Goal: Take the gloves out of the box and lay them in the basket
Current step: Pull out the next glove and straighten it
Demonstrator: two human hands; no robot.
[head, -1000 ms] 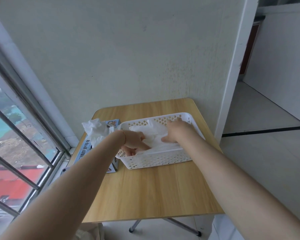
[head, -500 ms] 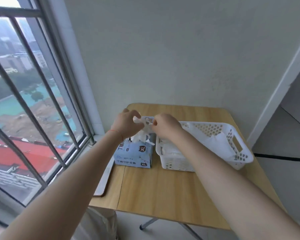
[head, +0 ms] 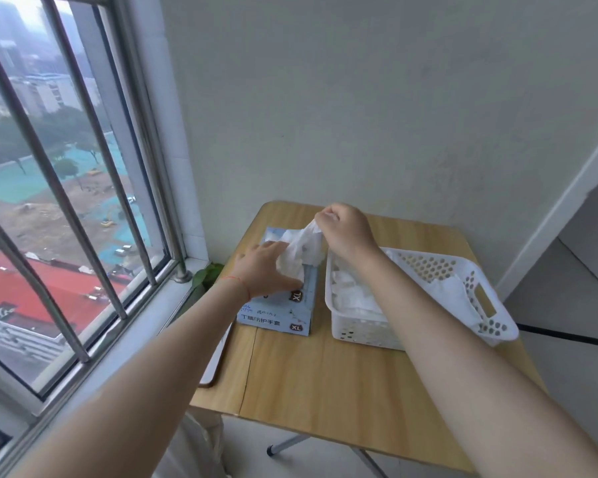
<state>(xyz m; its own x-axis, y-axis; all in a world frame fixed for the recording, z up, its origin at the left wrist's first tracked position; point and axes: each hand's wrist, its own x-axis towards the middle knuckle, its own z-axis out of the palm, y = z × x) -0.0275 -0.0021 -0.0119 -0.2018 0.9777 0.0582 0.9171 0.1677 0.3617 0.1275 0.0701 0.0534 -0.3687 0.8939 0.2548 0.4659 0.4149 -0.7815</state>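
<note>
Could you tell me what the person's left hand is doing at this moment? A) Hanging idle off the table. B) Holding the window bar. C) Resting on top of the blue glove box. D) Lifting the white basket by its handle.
C: the left hand lies on the blue glove box while the right hand pinches a white glove above it.

blue box (head: 279,313), wht perforated basket (head: 491,324), wht gloves (head: 354,298)
</note>
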